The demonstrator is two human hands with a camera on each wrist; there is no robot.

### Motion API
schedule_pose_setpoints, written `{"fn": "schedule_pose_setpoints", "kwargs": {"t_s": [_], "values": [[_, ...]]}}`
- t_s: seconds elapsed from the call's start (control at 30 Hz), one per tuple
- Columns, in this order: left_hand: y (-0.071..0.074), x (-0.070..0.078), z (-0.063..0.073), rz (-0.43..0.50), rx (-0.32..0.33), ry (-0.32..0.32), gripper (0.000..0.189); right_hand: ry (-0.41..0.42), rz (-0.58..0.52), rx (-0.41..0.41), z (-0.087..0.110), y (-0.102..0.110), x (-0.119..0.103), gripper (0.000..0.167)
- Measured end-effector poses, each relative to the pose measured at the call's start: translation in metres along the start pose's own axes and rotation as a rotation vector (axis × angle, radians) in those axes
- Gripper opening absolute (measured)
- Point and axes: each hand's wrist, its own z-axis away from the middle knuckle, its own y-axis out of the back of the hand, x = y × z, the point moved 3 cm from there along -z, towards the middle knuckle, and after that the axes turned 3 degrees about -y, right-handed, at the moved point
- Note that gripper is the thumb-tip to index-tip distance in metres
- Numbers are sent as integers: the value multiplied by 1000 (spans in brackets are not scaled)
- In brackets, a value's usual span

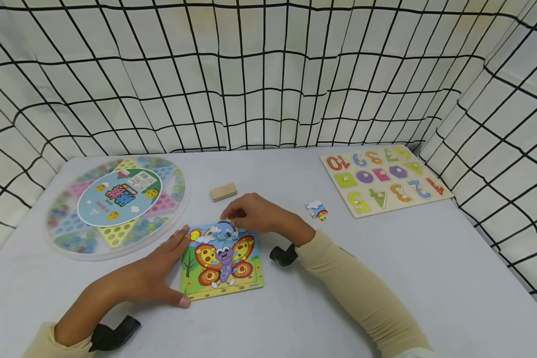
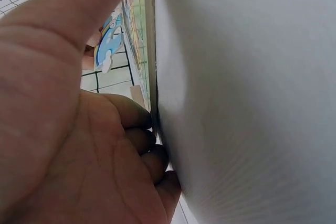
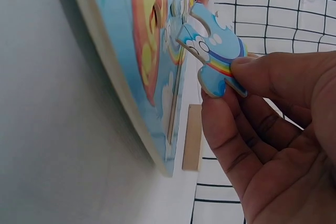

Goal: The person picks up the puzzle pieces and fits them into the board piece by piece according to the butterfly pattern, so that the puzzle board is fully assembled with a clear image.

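A butterfly jigsaw puzzle board [image 1: 225, 266] lies on the white table. My left hand [image 1: 149, 276] rests along its left side, fingers stretched toward the upper left corner and thumb at the lower left corner. In the left wrist view, the fingertips [image 2: 157, 161] touch the board's edge. Above the top part of the board, my right hand [image 1: 255, 214] pinches a blue puzzle piece [image 3: 215, 59] with a rainbow stripe between thumb and fingers. In the right wrist view that piece is tilted and held apart from the board. Another puzzle piece [image 1: 316, 210] lies on the table to the right.
A small wooden block [image 1: 223, 192] lies behind the board. At the left is a round, clear-rimmed game board [image 1: 116, 206] with coloured beads. A wooden number board [image 1: 387, 180] lies at the back right. Black netting over white cloth [image 1: 273, 74] encloses the table's back and sides.
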Motion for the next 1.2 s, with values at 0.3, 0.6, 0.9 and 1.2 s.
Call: {"fn": "schedule_pose_setpoints", "kwargs": {"t_s": [0.3, 0.6, 0.9, 1.2], "values": [[1, -1, 1, -3, 0, -6, 132, -8, 19, -8, -4, -5, -7, 21], [1, 0, 1, 3, 5, -6, 133, -4, 67, -12, -9, -12, -10, 21], [0, -1, 1, -2, 4, -4, 133, -19, 103, -21, -12, -15, -12, 21], [-1, -3, 0, 1, 5, -1, 133, -24, 157, -15, -14, -18, -12, 23]]}}
